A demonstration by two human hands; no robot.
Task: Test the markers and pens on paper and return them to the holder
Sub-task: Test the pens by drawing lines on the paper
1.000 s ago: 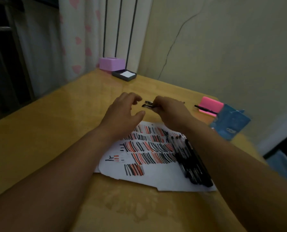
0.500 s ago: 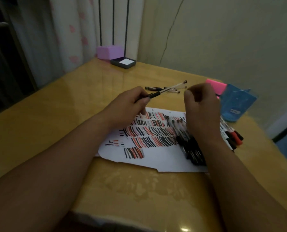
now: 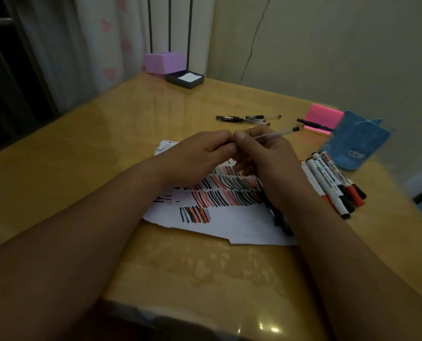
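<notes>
1. Evidently, a clear pen is held between both hands above the paper. Its barrel is pinched by thumb and fingers of the right hand, and its near end is enclosed by the curled fingers of the left hand.
2. This two-handed grip is judged to suit working a cap, with the barrel steadied on one side and the end pulled or pushed on the other (that end is hidden in the left hand, so which cannot be told).
3. The pen is kept clear of the sheet, with its far end tilted up and away towards the blue holder.
4. Rows of red and black strokes are seen across the upper part of the paper. The lower part is bare, so room for further testing is judged to remain.
5. Whiteboard markers are laid side by side on the bench, just right of the paper and near the holder's foot. They are probably placed there for an easy return.
6. Dark pens are lying at the paper's right edge, partly covered by the right forearm. A few loose pens are left farther back.
7. Nothing can be seen standing in the holder, so the returning is judged largely undone.
</notes>
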